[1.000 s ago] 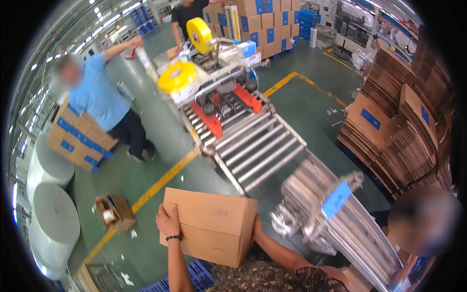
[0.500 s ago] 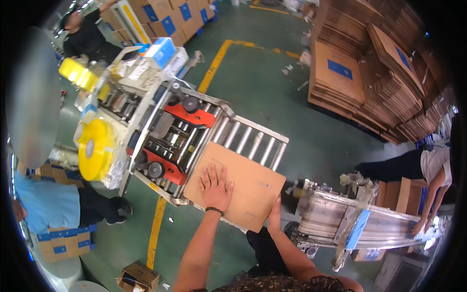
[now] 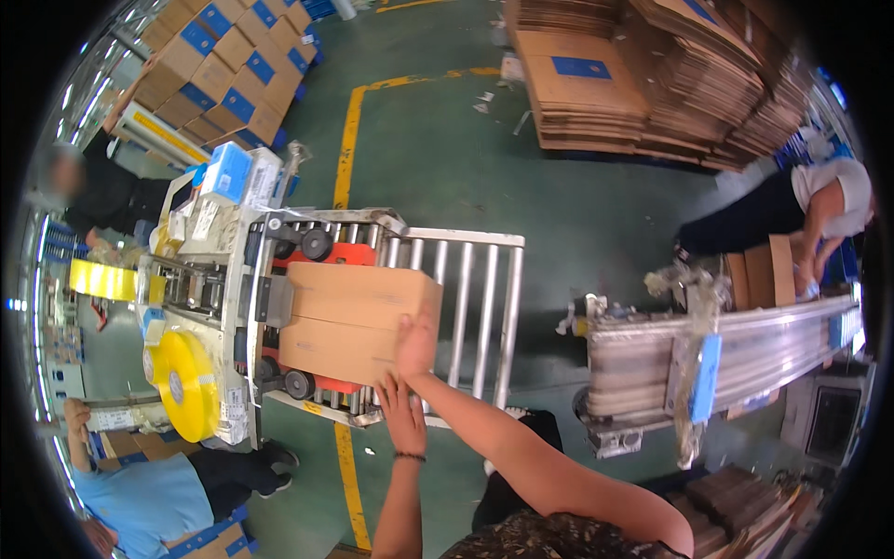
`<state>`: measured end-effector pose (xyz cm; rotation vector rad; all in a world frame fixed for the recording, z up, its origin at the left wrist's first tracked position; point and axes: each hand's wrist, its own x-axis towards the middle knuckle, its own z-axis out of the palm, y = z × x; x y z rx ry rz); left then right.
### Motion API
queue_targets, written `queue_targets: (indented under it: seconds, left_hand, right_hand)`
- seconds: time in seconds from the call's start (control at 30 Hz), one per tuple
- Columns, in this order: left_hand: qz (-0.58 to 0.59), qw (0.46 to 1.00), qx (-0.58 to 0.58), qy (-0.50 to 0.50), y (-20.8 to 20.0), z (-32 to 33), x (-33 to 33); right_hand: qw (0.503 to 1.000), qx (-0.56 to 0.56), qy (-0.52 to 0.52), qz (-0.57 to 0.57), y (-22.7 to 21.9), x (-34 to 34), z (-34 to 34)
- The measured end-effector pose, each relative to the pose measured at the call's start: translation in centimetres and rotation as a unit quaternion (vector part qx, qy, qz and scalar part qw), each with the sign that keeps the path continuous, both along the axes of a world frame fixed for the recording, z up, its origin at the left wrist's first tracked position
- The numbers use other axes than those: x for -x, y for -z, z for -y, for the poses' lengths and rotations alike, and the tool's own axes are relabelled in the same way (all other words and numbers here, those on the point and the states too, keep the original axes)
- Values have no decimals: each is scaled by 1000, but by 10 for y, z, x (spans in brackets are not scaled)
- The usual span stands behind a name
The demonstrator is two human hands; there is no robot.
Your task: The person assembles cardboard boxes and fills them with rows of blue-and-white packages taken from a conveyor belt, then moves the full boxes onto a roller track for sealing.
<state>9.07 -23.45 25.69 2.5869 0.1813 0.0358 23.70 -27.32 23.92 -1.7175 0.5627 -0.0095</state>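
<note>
As both hands (image 3: 410, 373) press it, the cardboard box (image 3: 358, 321) lies ahead.

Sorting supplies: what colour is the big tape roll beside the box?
Bright yellow tape roll, clearest in the head view.

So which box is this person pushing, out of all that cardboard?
Find the roller conveyor mid-floor, feeding a taping machine with yellow tape rolls. The closed box lies there under the right hand, left hand beside it. It alone is plain brown; stacked boxes carry blue labels.

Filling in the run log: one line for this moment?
closed brown cardboard box on roller conveyor | right hand on box | left hand at box edge
</note>
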Motion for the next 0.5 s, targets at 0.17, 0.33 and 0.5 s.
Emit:
queue_targets:
  seconds: [0.17,0.33,0.5]
  left_hand:
    - [-399,876,79,258,27,-43,184]
    - [-546,756,-25,359,51,-99,217]
    - [-501,790,-42,352,93,-128,157]
  right_hand:
    - [985,65,-159,28,29,-14,-22]
    - [886,158,-436,-27,117,150,112]
    - [877,217,-143,-404,111,468,301]
